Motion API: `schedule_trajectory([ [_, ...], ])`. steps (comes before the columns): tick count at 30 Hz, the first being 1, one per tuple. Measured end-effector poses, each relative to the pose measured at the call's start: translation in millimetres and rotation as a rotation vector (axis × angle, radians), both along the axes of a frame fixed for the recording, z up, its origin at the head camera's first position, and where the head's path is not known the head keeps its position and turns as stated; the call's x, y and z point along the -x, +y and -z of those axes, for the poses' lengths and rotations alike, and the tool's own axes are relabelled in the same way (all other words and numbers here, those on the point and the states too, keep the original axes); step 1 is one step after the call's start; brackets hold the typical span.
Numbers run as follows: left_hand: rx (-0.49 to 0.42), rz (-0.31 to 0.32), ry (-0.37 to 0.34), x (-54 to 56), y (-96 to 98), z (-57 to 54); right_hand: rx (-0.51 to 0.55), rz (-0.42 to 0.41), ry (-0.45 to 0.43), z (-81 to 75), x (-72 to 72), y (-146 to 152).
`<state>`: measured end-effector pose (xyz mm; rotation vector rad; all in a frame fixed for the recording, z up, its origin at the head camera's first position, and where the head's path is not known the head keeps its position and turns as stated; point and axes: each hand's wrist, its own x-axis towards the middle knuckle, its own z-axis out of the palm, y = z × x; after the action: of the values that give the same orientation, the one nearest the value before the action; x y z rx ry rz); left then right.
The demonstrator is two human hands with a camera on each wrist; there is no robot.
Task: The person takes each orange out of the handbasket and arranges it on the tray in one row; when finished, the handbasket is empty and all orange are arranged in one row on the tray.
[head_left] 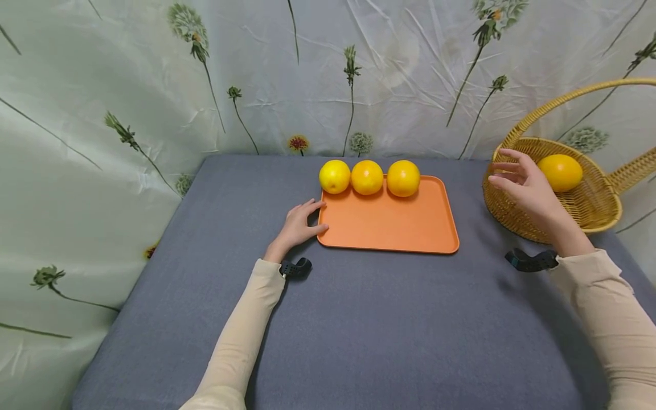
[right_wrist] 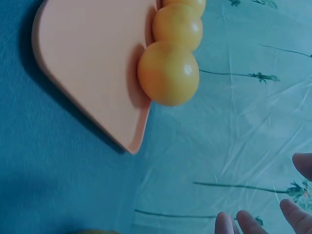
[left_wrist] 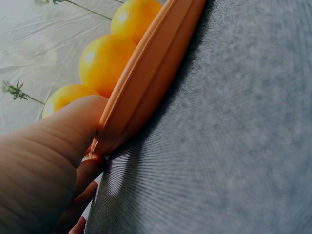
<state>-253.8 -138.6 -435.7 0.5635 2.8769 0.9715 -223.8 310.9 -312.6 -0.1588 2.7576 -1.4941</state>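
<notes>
My left hand (head_left: pixel 299 225) rests at the left edge of an orange tray (head_left: pixel 389 228), its fingers spread, with the thumb and index finger touching the rim. In the left wrist view the thumb lies over the rim and the other fingers sit outside it. Along the tray's back edge three yellow-orange oranges (head_left: pixel 367 177) stand in a row. To the right, my right hand (head_left: pixel 528 185) hangs over the near left side of a wicker basket (head_left: pixel 499 208), fingers loosely bent and holding nothing. Inside the basket lies another orange (head_left: pixel 561 172), partly behind that hand.
A grey-blue cloth (head_left: pixel 400 330) covers the table. Behind it hangs a pale curtain (head_left: pixel 287 85) with a dandelion print. The basket's tall arched handle (head_left: pixel 564 99) rises beside my right hand. Each wrist wears a black camera band (head_left: pixel 296 267).
</notes>
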Motion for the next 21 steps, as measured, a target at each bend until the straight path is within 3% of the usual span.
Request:
schedule_trajectory([
  [10,0.004,-0.009,-0.009,0.3,-2.1,1.6,0.009,0.084,0.074,-6.2,-0.1,27],
  [14,0.002,-0.009,-0.008,-0.1,-3.1,1.7,0.062,0.137,0.047,-7.2,4.1,38],
  [18,-0.008,-0.006,-0.007,-0.9,-3.9,2.2,0.064,0.201,-0.007,-2.2,16.0,61],
  [21,-0.010,-0.007,-0.005,-1.6,-4.6,3.0,0.094,0.277,-0.019,13.5,34.8,93],
])
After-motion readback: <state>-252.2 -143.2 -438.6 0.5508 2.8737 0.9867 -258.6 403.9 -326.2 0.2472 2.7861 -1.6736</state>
